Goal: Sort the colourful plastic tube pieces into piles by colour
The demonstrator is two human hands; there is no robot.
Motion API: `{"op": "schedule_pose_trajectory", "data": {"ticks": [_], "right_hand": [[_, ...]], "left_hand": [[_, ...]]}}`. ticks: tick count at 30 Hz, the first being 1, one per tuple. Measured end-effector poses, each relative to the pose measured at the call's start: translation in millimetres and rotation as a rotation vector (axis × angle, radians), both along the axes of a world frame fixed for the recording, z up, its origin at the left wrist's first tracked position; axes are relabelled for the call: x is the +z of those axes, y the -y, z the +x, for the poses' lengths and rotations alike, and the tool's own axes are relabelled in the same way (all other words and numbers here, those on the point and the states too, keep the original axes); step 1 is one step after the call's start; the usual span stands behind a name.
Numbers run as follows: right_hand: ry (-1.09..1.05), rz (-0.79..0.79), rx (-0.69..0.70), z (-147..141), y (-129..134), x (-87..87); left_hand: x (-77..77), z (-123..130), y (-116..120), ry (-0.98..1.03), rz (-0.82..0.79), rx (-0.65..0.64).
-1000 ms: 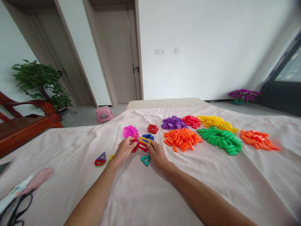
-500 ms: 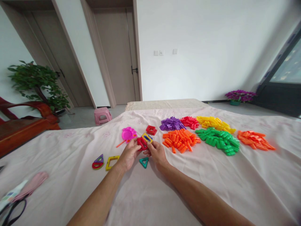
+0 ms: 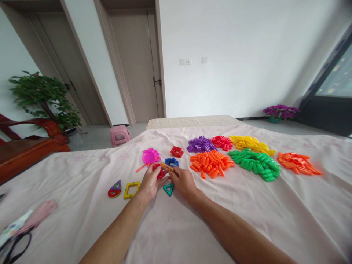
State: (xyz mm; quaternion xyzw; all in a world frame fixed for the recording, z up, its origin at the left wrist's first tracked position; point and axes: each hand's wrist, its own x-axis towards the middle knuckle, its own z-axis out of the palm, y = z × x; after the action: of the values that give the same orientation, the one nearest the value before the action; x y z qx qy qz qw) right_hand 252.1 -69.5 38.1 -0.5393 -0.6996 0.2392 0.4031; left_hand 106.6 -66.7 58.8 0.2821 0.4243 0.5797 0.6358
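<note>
My left hand is closed on a red magnetic tile, partly covered by the fingers. My right hand pinches a yellow magnetic tile, turned nearly edge-on and touching or close to the red one. Just behind the hands lie blue square tiles and a small group of red square tiles. A teal triangle tile lies between my wrists. To the left are a yellow square frame, a purple triangle tile and a red rounded tile.
A pink flower-shaped dish and an orange stick lie left of the hands. Rightward sit piles of purple, orange, green and yellow plastic pieces. Glasses lie at the left edge.
The red and yellow tiles have moved slightly left, and the yellow one has turned from face-on to nearly edge-on. The blue tiles behind are now uncovered.
</note>
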Motion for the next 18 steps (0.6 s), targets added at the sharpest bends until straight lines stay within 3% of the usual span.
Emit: {"op": "schedule_pose_trajectory", "data": {"ticks": [3, 7, 12, 18], "right_hand": [[0.459, 0.091, -0.026, 4, 3, 8.2], [0.733, 0.149, 0.025, 0, 8, 12.1], [0.817, 0.214, 0.074, -5, 15, 15.0], [0.711, 0.23, 0.082, -4, 17, 14.6]], "left_hand": [[0.3, 2, -2, 0.091, -0.037, 0.021], [0.5, 6, -3, 0.202, -0.042, -0.015], [-2.1, 9, 1, 0.157, 0.0, -0.083], [-6.6, 7, 1, 0.068, 0.041, -0.109]]}}
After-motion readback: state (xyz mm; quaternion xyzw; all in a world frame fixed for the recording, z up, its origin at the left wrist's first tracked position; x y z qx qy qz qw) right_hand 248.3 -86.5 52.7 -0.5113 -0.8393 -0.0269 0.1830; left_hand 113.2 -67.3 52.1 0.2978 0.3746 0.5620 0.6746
